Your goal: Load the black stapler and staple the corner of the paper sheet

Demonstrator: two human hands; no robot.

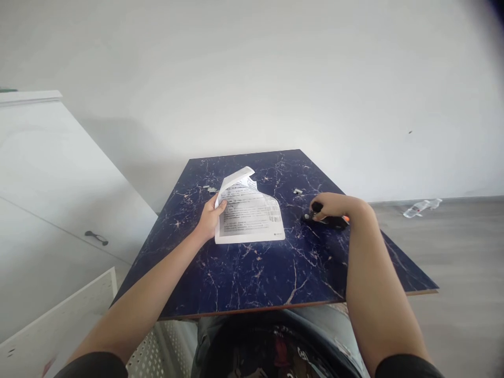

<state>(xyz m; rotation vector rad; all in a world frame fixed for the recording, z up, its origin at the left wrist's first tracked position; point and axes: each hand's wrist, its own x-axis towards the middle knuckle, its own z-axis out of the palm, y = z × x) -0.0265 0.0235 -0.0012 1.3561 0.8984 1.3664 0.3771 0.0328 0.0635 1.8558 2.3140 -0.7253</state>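
Note:
My left hand (211, 216) holds the left edge of printed paper sheets (248, 218), thumb on top and fingers behind. The upper left of the sheets curls over, and their upper right edge looks uneven, with more print showing beneath. On the right of the table, my right hand (325, 205) is closed on a black stapler-like tool (333, 222) lying on the tabletop. An orange part shows near its right end; the fingers hide some of it. A gap of tabletop separates the tool from the paper.
The dark blue marbled table (255, 278) stands near a white wall. Small pale bits (298, 191) lie behind my right hand, and others (210, 189) behind the paper. A white cabinet (59, 173) is at left. Clear plastic packaging (422, 208) lies on the floor at right.

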